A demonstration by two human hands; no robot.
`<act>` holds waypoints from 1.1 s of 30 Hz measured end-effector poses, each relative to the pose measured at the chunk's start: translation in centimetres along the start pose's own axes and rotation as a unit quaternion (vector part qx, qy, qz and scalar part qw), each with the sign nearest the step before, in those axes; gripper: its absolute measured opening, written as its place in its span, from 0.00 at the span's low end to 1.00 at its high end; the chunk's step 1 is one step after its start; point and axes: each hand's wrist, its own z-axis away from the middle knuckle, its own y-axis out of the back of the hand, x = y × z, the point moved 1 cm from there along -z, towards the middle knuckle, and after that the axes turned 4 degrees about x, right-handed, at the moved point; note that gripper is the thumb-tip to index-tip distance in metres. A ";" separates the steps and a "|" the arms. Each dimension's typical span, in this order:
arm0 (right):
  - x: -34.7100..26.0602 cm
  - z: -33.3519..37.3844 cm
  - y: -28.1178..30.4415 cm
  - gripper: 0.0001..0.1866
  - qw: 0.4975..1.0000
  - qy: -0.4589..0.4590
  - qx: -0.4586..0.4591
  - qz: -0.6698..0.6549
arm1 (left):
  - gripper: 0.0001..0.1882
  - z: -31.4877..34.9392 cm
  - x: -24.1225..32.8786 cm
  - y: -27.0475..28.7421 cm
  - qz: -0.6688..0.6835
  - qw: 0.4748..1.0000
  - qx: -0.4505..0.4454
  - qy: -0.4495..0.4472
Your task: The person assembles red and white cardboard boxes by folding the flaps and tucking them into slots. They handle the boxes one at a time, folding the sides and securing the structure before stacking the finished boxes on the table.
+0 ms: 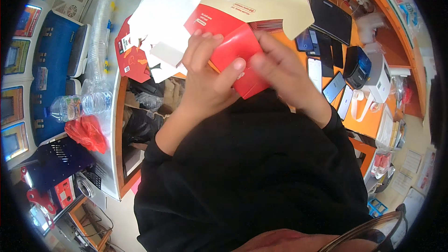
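Note:
A glossy red cardboard box [237, 45], partly folded into shape, is held up in front of my chest. My left hand [204, 72] grips its left side, thumb pressed on the near face and fingers curled at the far edge. On the other side, my right hand [293, 72] closes around the box's right edge, its thumb and fingers slightly blurred. Just beyond lies a stack of flat beige-and-red printed carton sheets [275, 2]. White cut-out carton sheets [156, 16] spread to the left, with a red printed carton piece [135, 60] partly under them.
On the orange desk [366, 123] to the right lie several phones [334, 87], a black tablet [330, 17] and a white label printer [379, 81]. At left, a plastic bottle [67, 107], a red plastic bag [86, 133] and stacked clear cups [100, 32] rest on a white surface.

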 end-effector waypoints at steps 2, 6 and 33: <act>0.4 0.0 -1.4 0.21 0.987 0.097 0.029 0.124 | 0.52 0.1 0.4 -0.1 0.007 0.999 -0.030 0.035; 0.3 -0.6 -1.2 0.17 0.962 0.085 0.023 0.259 | 0.55 -1.1 1.3 0.5 0.027 0.983 -0.117 0.136; 7.6 4.1 4.0 0.36 0.998 -0.054 -0.028 -0.035 | 0.62 5.0 -1.9 2.5 0.405 0.746 -0.183 0.497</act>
